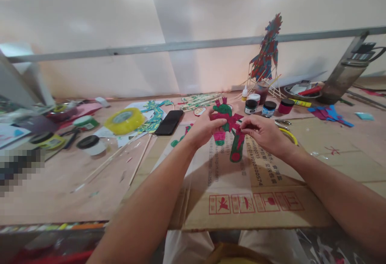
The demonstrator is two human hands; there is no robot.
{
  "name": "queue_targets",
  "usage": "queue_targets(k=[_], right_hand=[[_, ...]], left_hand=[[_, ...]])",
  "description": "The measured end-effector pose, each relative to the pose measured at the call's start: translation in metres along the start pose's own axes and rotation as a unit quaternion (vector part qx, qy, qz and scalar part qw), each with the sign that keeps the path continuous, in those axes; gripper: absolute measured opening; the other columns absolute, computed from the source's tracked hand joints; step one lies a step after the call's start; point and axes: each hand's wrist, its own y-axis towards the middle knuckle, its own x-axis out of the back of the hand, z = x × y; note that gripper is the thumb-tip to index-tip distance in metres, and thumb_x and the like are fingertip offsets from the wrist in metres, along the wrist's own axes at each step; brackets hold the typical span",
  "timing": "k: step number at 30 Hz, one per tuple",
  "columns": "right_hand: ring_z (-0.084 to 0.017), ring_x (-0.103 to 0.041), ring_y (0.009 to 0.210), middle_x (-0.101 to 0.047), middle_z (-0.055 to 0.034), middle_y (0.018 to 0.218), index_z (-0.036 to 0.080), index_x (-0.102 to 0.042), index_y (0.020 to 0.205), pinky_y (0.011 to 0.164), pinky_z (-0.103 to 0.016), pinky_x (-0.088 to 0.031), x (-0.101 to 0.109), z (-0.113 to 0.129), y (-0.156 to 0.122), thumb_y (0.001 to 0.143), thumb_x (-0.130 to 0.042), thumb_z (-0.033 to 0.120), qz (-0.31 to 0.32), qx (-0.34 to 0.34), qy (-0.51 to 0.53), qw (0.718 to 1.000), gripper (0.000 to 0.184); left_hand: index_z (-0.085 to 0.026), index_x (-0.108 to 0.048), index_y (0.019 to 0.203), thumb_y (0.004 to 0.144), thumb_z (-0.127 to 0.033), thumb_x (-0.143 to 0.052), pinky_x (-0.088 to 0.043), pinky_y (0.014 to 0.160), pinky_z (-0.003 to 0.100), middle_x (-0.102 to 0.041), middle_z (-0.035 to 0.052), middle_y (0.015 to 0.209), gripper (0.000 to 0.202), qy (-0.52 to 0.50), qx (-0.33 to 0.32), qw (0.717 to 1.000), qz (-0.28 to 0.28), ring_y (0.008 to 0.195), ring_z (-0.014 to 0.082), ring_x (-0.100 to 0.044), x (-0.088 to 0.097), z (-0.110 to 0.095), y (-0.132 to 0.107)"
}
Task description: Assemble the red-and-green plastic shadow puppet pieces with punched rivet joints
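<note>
My left hand (205, 127) grips a green and magenta painted paper cutout (222, 115) with crown-like points on top, its thumb pressed across the front. Close on the right, my right hand (261, 132) pinches at the upper end of a long green and magenta cutout piece (237, 147) that hangs downward and ends in a round tip. The two painted parts meet between my hands, but the fingers hide how they join. Both hands are above a flattened cardboard sheet (256, 187). Partly behind my left forearm lies another green and magenta piece (178, 140).
A black phone (169, 122) and a yellow tape roll (124, 121) lie left. Paint jars (268, 108), scissors (283, 123) and a bottle (346, 73) stand or lie right. Behind the jars rises a red-blue figure on sticks (267, 51). Another paint jar (91, 145) is at far left.
</note>
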Motion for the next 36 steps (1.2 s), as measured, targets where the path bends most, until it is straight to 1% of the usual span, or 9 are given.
queue_targets(k=[3, 6, 8, 11, 14, 16, 21, 27, 36], right_hand=[[-0.02, -0.063, 0.076, -0.07, -0.0035, 0.083, 0.024, -0.067, 0.082, 0.072, -0.033, -0.051, 0.001, 0.002, 0.0, 0.09, -0.062, 0.023, -0.008, 0.028, -0.025, 0.999, 0.009], [-0.021, -0.066, 0.083, -0.071, -0.0049, 0.086, 0.024, -0.067, 0.084, 0.078, -0.035, -0.053, 0.0, 0.004, -0.002, 0.093, -0.061, 0.022, -0.013, 0.081, -0.055, 0.995, 0.011], [-0.022, -0.067, 0.089, -0.071, -0.006, 0.089, 0.024, -0.068, 0.088, 0.083, -0.037, -0.054, -0.002, 0.005, -0.005, 0.095, -0.059, 0.02, -0.025, 0.123, -0.076, 0.989, 0.012], [-0.022, -0.067, 0.097, -0.071, -0.0074, 0.095, 0.024, -0.068, 0.098, 0.087, -0.037, -0.056, -0.003, 0.005, -0.008, 0.096, -0.057, 0.016, -0.052, 0.193, -0.1, 0.975, 0.014], [-0.021, -0.067, 0.097, -0.069, -0.0089, 0.098, 0.022, -0.067, 0.103, 0.085, -0.036, -0.058, -0.002, 0.003, -0.008, 0.095, -0.057, 0.012, -0.073, 0.258, -0.124, 0.955, 0.016], [-0.021, -0.067, 0.094, -0.068, -0.0091, 0.097, 0.021, -0.066, 0.104, 0.082, -0.035, -0.059, 0.0, 0.002, -0.008, 0.095, -0.057, 0.011, -0.077, 0.279, -0.141, 0.947, 0.016], [-0.02, -0.068, 0.092, -0.069, -0.0094, 0.097, 0.021, -0.067, 0.104, 0.08, -0.035, -0.06, 0.001, 0.0, -0.007, 0.095, -0.057, 0.01, -0.075, 0.291, -0.156, 0.941, 0.017], [-0.022, -0.068, 0.101, -0.069, -0.011, 0.104, 0.021, -0.064, 0.108, 0.083, -0.036, -0.06, -0.001, 0.002, -0.007, 0.095, -0.058, 0.011, -0.082, 0.283, -0.152, 0.944, 0.017], [-0.021, -0.065, 0.093, -0.063, -0.0095, 0.101, 0.022, -0.07, 0.102, 0.079, -0.036, -0.058, 0.001, 0.005, -0.009, 0.095, -0.057, 0.01, -0.097, 0.25, -0.15, 0.952, 0.019]], left_hand=[[-0.017, -0.066, 0.084, 0.06, -0.013, -0.079, -0.046, 0.06, 0.024, -0.068, 0.0018, 0.079, 0.027, -0.02, -0.009, 1.0, -0.011, 0.063, 0.0103, -0.06, 0.0, -0.001, 0.0], [-0.016, -0.068, 0.079, 0.06, -0.023, -0.084, -0.046, 0.06, 0.024, -0.07, 0.0025, 0.079, 0.025, -0.028, -0.029, 0.998, -0.048, 0.065, 0.0107, -0.061, -0.001, 0.0, 0.001], [-0.017, -0.07, 0.081, 0.062, -0.029, -0.085, -0.047, 0.06, 0.024, -0.071, 0.0022, 0.08, 0.027, -0.02, -0.051, 0.996, -0.072, 0.066, 0.0112, -0.062, -0.003, 0.002, 0.001], [-0.017, -0.069, 0.083, 0.068, -0.034, -0.082, -0.048, 0.058, 0.022, -0.068, -0.0011, 0.071, 0.026, 0.038, -0.107, 0.989, -0.093, 0.061, 0.0099, -0.06, -0.009, 0.004, -0.001], [-0.017, -0.066, 0.083, 0.073, -0.036, -0.079, -0.052, 0.058, 0.022, -0.063, -0.0036, 0.065, 0.025, 0.081, -0.155, 0.98, -0.094, 0.059, 0.0092, -0.058, -0.017, 0.004, -0.006], [-0.017, -0.064, 0.084, 0.074, -0.038, -0.078, -0.055, 0.056, 0.022, -0.061, -0.0039, 0.065, 0.026, 0.081, -0.169, 0.978, -0.091, 0.059, 0.0097, -0.059, -0.021, 0.002, -0.01], [-0.018, -0.063, 0.085, 0.076, -0.041, -0.077, -0.058, 0.054, 0.023, -0.064, -0.0023, 0.069, 0.028, 0.095, -0.181, 0.977, -0.063, 0.058, 0.01, -0.06, -0.024, 0.001, -0.013], [-0.018, -0.066, 0.087, 0.076, -0.039, -0.077, -0.057, 0.057, 0.023, -0.067, -0.0009, 0.073, 0.026, 0.089, -0.194, 0.977, -0.028, 0.06, 0.0105, -0.062, -0.024, 0.004, -0.012], [-0.017, -0.068, 0.083, 0.083, -0.044, -0.071, -0.053, 0.058, 0.025, -0.067, 0.0011, 0.07, 0.028, 0.135, -0.214, 0.967, -0.004, 0.061, 0.0124, -0.06, -0.023, 0.003, -0.011]])
